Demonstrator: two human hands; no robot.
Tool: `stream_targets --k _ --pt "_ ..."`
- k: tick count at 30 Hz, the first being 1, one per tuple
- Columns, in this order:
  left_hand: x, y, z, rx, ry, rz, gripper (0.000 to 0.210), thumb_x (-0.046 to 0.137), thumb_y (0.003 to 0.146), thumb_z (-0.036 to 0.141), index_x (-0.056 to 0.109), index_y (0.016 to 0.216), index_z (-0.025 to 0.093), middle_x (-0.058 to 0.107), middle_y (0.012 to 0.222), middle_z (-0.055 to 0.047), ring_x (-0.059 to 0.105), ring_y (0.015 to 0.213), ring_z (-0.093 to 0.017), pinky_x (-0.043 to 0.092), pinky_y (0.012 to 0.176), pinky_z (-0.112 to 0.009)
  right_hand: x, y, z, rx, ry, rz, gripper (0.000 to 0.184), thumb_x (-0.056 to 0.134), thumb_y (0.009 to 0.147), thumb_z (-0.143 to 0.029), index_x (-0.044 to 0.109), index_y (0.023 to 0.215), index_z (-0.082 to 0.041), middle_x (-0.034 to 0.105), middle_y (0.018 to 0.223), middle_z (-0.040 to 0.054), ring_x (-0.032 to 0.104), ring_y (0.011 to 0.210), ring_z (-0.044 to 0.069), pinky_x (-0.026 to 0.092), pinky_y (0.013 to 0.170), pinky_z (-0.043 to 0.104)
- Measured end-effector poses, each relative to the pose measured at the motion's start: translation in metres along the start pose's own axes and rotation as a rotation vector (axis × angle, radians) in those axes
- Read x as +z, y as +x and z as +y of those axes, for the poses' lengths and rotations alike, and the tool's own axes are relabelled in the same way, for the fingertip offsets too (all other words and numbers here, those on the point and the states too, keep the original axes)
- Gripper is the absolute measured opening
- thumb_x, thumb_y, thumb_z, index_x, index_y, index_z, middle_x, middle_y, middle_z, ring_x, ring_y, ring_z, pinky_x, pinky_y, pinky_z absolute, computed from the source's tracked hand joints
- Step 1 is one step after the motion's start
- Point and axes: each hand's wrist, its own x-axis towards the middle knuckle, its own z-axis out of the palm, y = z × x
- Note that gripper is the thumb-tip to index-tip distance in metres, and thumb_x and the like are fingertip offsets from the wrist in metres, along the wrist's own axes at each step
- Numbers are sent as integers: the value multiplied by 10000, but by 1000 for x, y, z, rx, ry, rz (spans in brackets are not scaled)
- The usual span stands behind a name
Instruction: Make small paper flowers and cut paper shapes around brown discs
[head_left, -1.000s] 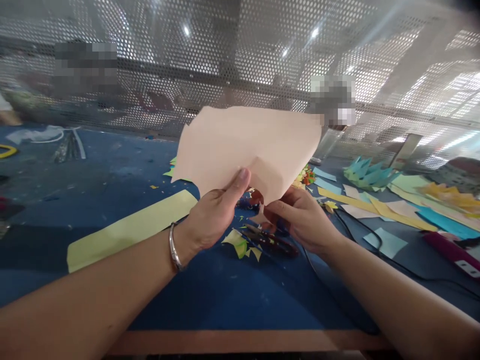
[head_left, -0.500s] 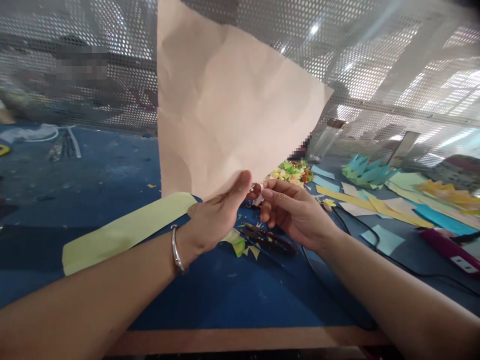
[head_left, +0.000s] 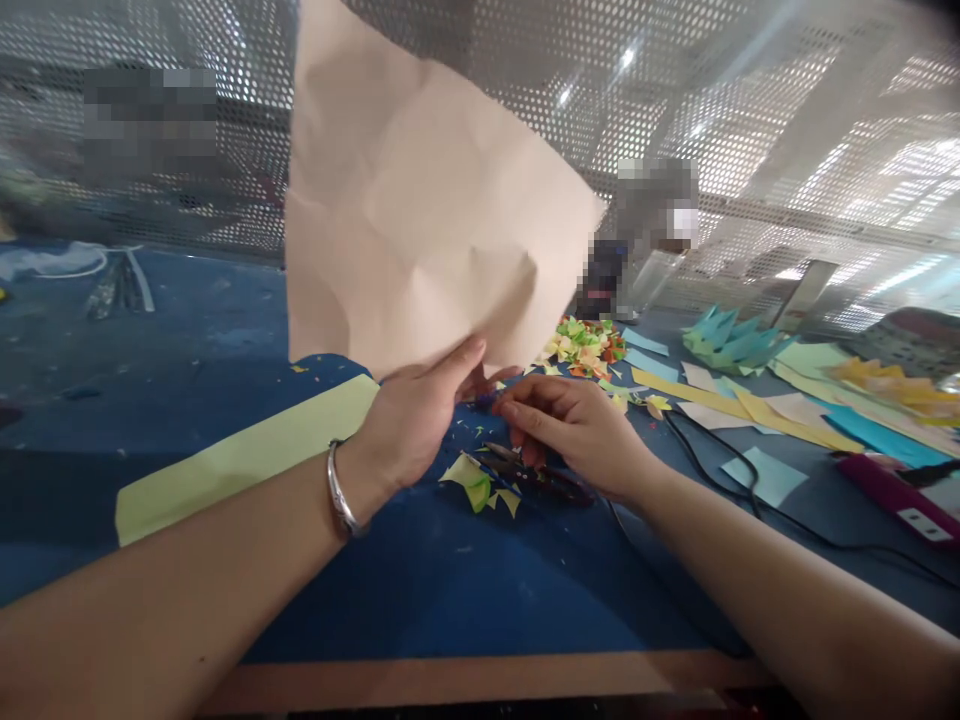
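Note:
My left hand [head_left: 416,415], with a silver bangle at its wrist, is closed on the lower edge of a large pale pink sheet of paper [head_left: 442,200]. The sheet stands up in front of me, slightly creased. Close to its lower right edge, my right hand [head_left: 577,430] is closed in a pinch; what its fingertips hold, if anything, is too small to make out. Right below those fingers, a dark hand tool [head_left: 555,480] that looks like pliers lies partly hidden. Green and yellow paper scraps [head_left: 480,482] lie beside it.
A pale green paper strip [head_left: 240,455] runs past my left forearm. Small paper flowers [head_left: 589,345] are heaped beyond my right hand. Farther right lie coloured paper strips [head_left: 750,405], a blue folded-paper piece [head_left: 731,338], a black cable [head_left: 750,480] and a purple power strip [head_left: 892,495].
The pink sheet and my left hand have shifted left, and the sheet's lower part has buckled. My right fingertips have moved slightly left and down.

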Motion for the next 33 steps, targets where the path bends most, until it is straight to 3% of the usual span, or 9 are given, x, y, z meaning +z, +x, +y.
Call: stream_targets --k 5,9,13,16,21,28,33 --pt "-18 15 13 104 -155 210 147 744 870 300 647 803 213 686 861 -16 739 1087 -242 535 910 -307 -4 -1 2 -165 -539 46 130 630 945 -263 736 991 -205 716 815 15 642 691 147 464 578 257" --pt "-33 21 22 155 -229 293 176 815 798 269 659 806 188 677 845 -19 755 971 -229 540 842 -299 -8 -3 3 -338 -681 19 159 601 957 -204 727 1054 -191 736 1006 63 676 859 176 512 713 286" --pt "-36 22 18 162 -214 322 200 888 695 256 740 805 179 690 843 -22 677 755 -153 562 755 -306 -12 -9 1 -361 -806 -12 136 585 969 -190 715 1008 -188 705 966 69 660 851 191 508 736 313" --pt "-36 22 13 221 -92 330 154 887 700 282 782 754 183 684 775 -21 590 677 -124 571 698 -296 -14 -13 -5 -346 -834 -32 118 599 965 -183 711 1000 -191 697 985 72 661 872 198 514 758 320" --pt "-35 22 10 299 34 356 104 878 709 265 799 672 208 645 664 -15 586 677 -145 614 700 -320 -16 -16 -7 -355 -900 -70 129 582 975 -163 707 983 -192 718 991 69 683 913 215 526 808 337" --pt "-35 22 18 258 -11 413 140 878 663 193 756 599 218 665 692 -14 612 674 -149 617 647 -303 -20 -16 0 -398 -863 28 237 506 1003 -125 706 1116 -185 748 1087 74 719 975 207 554 858 335" --pt "-40 22 18 385 49 363 139 883 692 258 768 676 180 711 767 -39 659 731 -164 630 706 -319 -17 -14 0 -432 -787 -24 243 502 979 -93 710 1063 -185 749 1036 66 717 951 193 549 849 321"
